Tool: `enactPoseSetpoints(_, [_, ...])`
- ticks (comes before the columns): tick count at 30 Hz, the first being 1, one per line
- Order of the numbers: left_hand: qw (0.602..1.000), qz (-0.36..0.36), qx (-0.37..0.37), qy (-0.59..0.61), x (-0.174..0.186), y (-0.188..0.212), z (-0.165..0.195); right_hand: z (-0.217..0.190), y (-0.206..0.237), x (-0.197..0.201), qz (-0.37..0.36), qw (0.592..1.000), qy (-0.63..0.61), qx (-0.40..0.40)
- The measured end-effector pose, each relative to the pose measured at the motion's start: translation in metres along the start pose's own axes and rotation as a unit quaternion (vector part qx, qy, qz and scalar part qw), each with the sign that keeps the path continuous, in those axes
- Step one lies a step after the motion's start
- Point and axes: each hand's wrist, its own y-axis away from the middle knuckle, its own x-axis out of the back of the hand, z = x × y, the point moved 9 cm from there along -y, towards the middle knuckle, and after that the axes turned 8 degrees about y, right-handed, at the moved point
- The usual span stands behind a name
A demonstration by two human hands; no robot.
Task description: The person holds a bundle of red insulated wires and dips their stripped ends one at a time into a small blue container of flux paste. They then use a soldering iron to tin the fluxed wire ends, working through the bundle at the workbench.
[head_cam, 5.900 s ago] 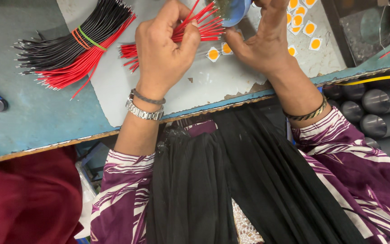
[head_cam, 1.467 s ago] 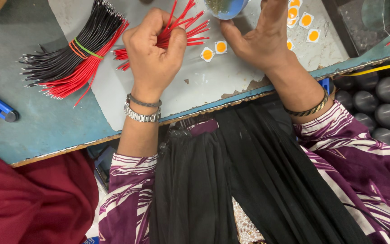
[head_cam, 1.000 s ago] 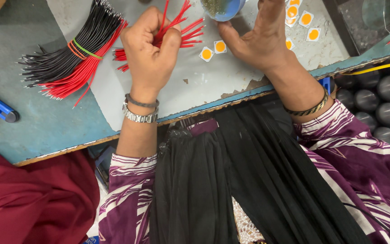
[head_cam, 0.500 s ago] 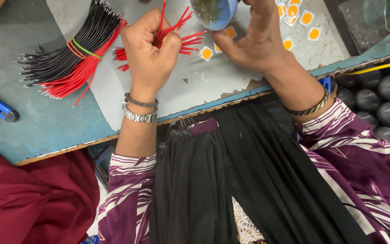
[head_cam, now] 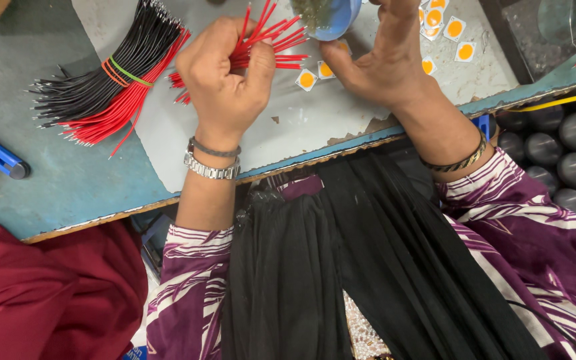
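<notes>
Thin red wires fanned, left hand fisted.

Bright, even overhead light — soft shadows, sharp focus, no glare.

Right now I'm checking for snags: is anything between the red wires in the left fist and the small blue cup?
Nothing visible. The red wires fan from the left hand straight to the blue cup; their tips almost touch it.

2 hands; 2 wire bundles; 1 blue cup; 7 orange-dot squares vis.
</notes>
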Motion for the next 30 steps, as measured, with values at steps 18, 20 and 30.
enactPoseSetpoints(18, [0.997, -0.026, 0.034, 0.057, -0.004, -0.002, 0.0, 0.007, -0.001, 0.006, 0.028, 0.999, -0.007, -0.017])
enactPoseSetpoints(20, [0.998, -0.022, 0.022, 0.046, -0.003, -0.003, 0.0, 0.008, -0.001, 0.005, 0.024, 1.0, 0.003, -0.018])
enactPoseSetpoints(30, [0.992, -0.008, 0.078, 0.096, -0.001, -0.001, -0.013, -0.003, -0.008, 0.004, 0.008, 1.0, -0.003, 0.004])
